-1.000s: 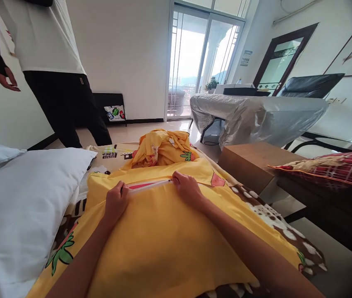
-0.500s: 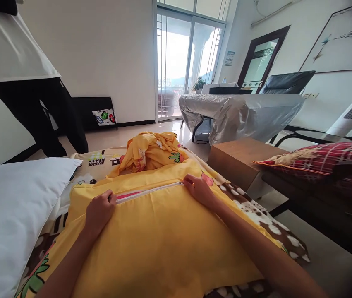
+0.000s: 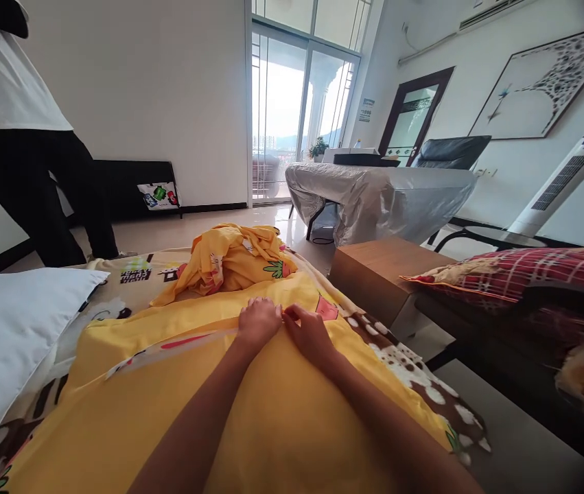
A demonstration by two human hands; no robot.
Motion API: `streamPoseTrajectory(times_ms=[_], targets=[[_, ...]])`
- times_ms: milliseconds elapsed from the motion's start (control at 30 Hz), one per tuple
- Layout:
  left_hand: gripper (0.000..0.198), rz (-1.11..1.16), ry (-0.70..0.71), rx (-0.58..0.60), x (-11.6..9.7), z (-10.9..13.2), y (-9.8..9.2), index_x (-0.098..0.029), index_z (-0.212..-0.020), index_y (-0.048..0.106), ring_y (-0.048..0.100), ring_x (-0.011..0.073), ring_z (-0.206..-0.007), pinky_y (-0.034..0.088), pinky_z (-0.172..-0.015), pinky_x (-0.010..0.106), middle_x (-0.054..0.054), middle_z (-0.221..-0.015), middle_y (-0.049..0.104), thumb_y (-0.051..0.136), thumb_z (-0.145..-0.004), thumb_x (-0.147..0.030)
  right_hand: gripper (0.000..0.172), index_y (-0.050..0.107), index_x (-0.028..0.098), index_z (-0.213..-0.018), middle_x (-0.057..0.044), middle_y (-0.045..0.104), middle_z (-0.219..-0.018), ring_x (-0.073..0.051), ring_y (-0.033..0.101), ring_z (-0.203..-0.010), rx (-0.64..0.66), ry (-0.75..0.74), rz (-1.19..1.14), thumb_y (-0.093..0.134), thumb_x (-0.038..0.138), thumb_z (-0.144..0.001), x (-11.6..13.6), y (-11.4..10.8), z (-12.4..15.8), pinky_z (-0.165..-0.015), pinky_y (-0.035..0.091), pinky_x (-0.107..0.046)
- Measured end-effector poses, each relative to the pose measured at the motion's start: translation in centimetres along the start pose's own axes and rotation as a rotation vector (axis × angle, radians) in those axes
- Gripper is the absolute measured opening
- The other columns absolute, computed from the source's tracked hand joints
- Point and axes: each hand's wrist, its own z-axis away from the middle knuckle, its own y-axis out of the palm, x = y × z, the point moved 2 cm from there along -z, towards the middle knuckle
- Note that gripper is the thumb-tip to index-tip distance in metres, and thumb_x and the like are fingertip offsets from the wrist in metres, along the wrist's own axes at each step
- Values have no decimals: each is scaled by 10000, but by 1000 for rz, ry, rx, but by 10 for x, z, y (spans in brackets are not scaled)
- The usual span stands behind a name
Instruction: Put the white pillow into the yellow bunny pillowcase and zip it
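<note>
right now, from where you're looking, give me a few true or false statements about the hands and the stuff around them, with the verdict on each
1. The left hand and right hand are close together on the large yellow fabric cover. True.
2. The plump white pillow is on the hands' right. False: it lies at the left.
3. A crumpled yellow cloth bundle lies beyond the hands. True.
4. The long narrow slit in the cover is completely closed. False: red and white show through it, left of the hands.
5. A person in black trousers is sitting down. False: the person stands at the left.
</note>
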Motion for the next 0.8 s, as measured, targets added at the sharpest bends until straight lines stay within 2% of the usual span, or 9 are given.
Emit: streamPoseTrajectory(times_ms=[100,233,400,600,800], targets=[[225,49,39,-14,4,-1,18,-160,-927,591,617,250,-966,404,-728,313,126,-1006,675,402,-908,-279,150,589,200,-814,-35,708,-823,-163,646,-763,-14,-13,-67,471,245,-895,-7,3,7,-705,439,-252],[228,102,49,-82,10,3,30,-193,-903,529,631,201,-847,347,-643,286,75,-899,677,324,-948,-279,135,581,199,-836,-30,706,-843,-155,639,-776,-13,-15,-69,466,234,-897,-8,6,10,-721,434,-244],[229,119,27,-122,12,5,37,-203,-879,501,634,208,-771,287,-586,287,60,-812,669,310,-957,-303,156,587,194,-877,-41,706,-842,-178,637,-779,51,46,87,445,245,-917,-11,1,6,-699,402,-256],[251,107,15,-124,14,7,42,-205,-881,493,635,216,-730,259,-566,294,60,-794,672,288,-964,-325,127,587,185,-849,-42,701,-810,-166,621,-722,52,152,135,491,250,-900,-38,-15,3,-648,379,-248],[265,92,22,-109,14,7,43,-207,-896,504,639,217,-733,251,-562,298,61,-797,673,283,-965,-337,125,590,185,-854,-42,692,-820,-165,617,-732,73,146,296,498,258,-899,-54,-29,3,-636,350,-249]])
